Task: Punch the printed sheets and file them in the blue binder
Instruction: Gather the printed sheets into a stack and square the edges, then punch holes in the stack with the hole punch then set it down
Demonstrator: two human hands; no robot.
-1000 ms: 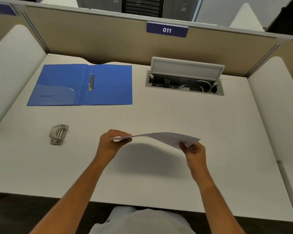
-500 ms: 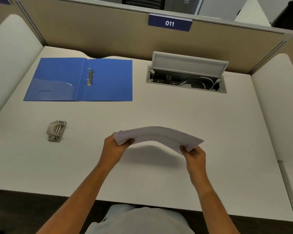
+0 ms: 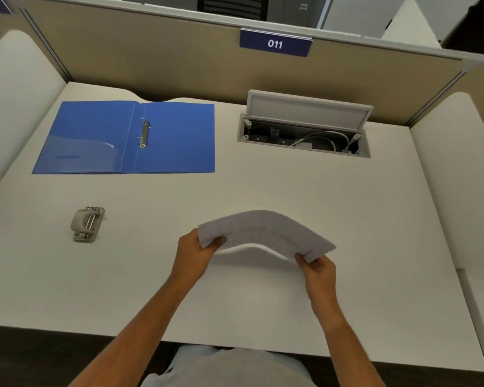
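I hold the printed sheets (image 3: pixel 263 230) above the middle of the white desk, bowed upward in an arch. My left hand (image 3: pixel 192 254) pinches their left edge and my right hand (image 3: pixel 317 270) pinches their right corner. The blue binder (image 3: pixel 176 141) lies open and flat at the back left, its metal ring mechanism (image 3: pixel 144 134) along the spine. A grey hole punch (image 3: pixel 87 223) sits on the desk to the left of my hands, in front of the binder.
A cable box (image 3: pixel 305 135) with its lid (image 3: pixel 308 110) raised is sunk into the desk at the back right. Beige partition walls (image 3: pixel 151 65) with a blue "011" sign (image 3: pixel 275 43) close the back; white side panels (image 3: pixel 456 163) flank the desk.
The sheets have gone from nearly flat to bowed upward, their printed face tipping toward me. Both hands have kept their hold and moved little.
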